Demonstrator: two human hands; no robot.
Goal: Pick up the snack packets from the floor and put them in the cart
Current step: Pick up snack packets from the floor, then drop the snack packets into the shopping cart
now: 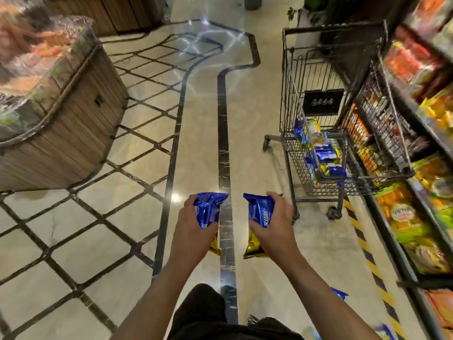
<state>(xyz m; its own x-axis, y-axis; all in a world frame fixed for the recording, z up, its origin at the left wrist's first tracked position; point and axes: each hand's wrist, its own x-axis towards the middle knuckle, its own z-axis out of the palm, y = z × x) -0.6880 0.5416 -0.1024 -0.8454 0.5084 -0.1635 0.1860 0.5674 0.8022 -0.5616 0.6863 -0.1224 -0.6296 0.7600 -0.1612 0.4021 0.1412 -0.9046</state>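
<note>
Left of the cart (318, 133), the left hand (193, 229) and right hand (274, 224) each grip 1 blue packet (208, 207), with more packets inside the cart.

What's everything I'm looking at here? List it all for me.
Held snack packets: two, blue and gold, one in each hand.
Cart packets: several, blue and yellow, in the cart basket.
Floor packets: a few, blue, by the person's feet at lower right.
Cart: one, dark wire, right of the aisle.
Shelves: colourful packets, far right.
Wooden display: one, brown, left.
Left hand: grips one packet.
Right hand: grips the other.
</note>
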